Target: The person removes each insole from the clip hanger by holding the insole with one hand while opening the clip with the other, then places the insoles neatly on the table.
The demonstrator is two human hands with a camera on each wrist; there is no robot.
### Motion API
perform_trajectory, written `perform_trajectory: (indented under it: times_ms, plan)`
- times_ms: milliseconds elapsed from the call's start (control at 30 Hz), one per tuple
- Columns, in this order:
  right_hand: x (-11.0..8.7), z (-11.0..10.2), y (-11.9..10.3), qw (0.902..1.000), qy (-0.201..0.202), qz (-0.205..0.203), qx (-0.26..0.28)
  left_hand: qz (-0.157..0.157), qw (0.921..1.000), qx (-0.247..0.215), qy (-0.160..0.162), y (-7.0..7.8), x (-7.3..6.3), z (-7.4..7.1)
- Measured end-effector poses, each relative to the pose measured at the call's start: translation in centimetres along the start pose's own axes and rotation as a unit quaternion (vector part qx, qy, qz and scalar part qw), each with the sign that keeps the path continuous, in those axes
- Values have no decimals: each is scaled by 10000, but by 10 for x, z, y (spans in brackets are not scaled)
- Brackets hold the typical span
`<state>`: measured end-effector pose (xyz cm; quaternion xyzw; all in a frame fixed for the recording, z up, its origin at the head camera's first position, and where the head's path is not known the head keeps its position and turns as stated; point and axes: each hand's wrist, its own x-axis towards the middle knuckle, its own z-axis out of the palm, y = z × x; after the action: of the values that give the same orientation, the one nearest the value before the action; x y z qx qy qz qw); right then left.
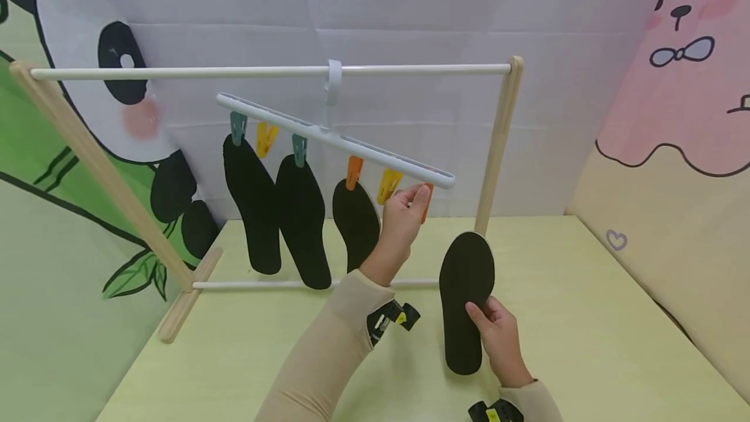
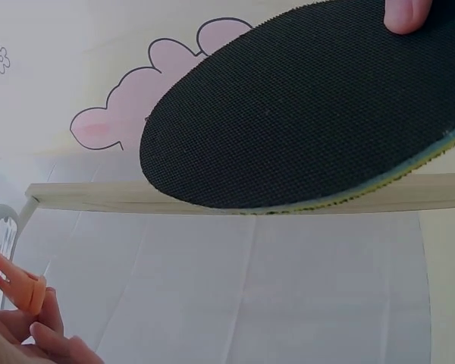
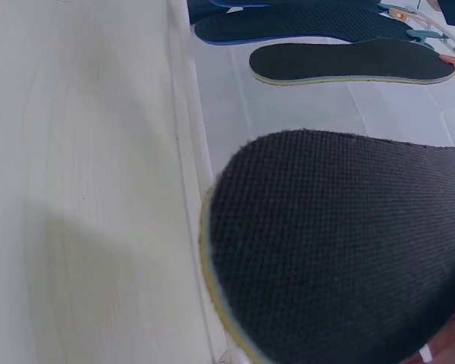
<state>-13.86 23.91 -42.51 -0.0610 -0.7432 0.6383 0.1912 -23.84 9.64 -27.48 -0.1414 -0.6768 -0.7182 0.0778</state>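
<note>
My left hand (image 1: pixel 401 230) pinches the orange clothespin (image 1: pixel 428 203) at the right end of a white hanger (image 1: pixel 328 135), which tilts down to the right. In the left wrist view that orange clip (image 2: pixel 23 287) sits between thumb and fingers. My right hand (image 1: pixel 498 337) grips a black insole (image 1: pixel 465 298) along its edge, thumb on the near face, holding it upright below the hanger's right end. Two black insoles (image 1: pixel 252 207) hang from green clips on the left. Another insole (image 1: pixel 354 217) hangs from an orange clip, its lower part hidden behind my left hand and wrist.
The hanger hooks over the white rail (image 1: pixel 187 73) of a wooden-sided rack (image 1: pixel 498 142) on a pale table (image 1: pixel 586 318). Yellow clips (image 1: pixel 388 185) on the hanger hold nothing. Behind is a white cloth with cartoon prints; a side wall rises at right.
</note>
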Motion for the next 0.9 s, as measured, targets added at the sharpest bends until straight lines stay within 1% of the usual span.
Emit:
perform_trajectory:
  times_ms: [367,700,900]
  plan:
    - [0,-2,0,9999,113,-11,-23,-30,10000,64,-8,-1,1,0]
    - [1,-5,2,9999,101,49,-9,32,9999,117,-2,-2,1,1]
    - [1,-6,0,9998,154,131,-51,51,9999,107,-9,-5,3,0]
